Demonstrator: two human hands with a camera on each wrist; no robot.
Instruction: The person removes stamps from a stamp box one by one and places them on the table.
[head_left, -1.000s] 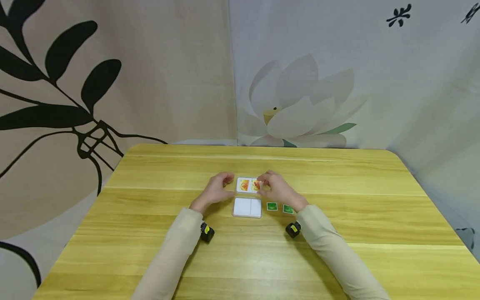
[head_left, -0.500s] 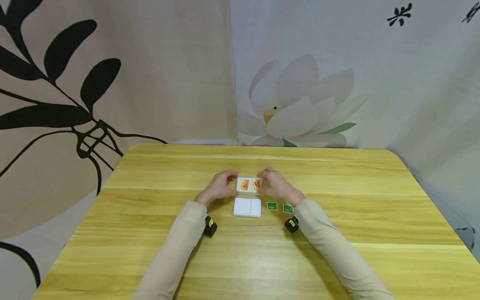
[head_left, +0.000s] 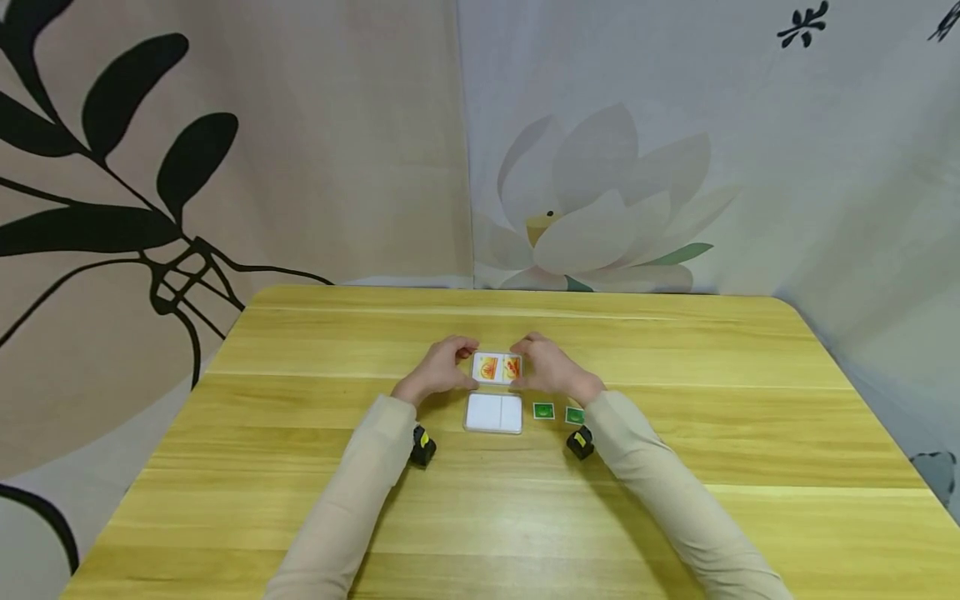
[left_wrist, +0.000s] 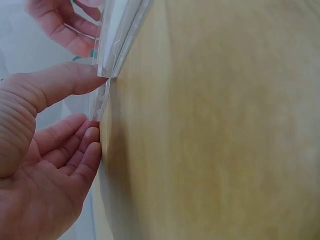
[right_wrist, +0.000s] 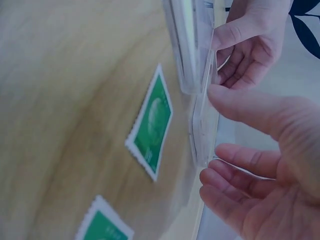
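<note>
Two clear, flat plastic cases or case halves lie one behind the other on the wooden table. The far clear case (head_left: 487,381) bears two orange-and-white stamps (head_left: 489,367). Nearer the person, the other clear case (head_left: 483,414) shows only white inside. At the far case's left end, my left hand (head_left: 442,367) holds it between the thumb at the near corner and the fingers at the far one. My right hand (head_left: 551,367) holds the right end likewise. Two green stamps with white perforated edges lie apart on the right, one nearer the cases (right_wrist: 154,125), the other (right_wrist: 102,225) farther out.
The wooden table (head_left: 300,333) ends at a patterned curtain (head_left: 600,167) behind the hands. Black wrist cameras (head_left: 423,447) sit at both cuffs, close above the table. The green stamps lie near the right wrist.
My left hand has moved right to the far case's left end. The right hand has shifted slightly, uncovering the right orange stamp. The cases and green stamps stay in place.
</note>
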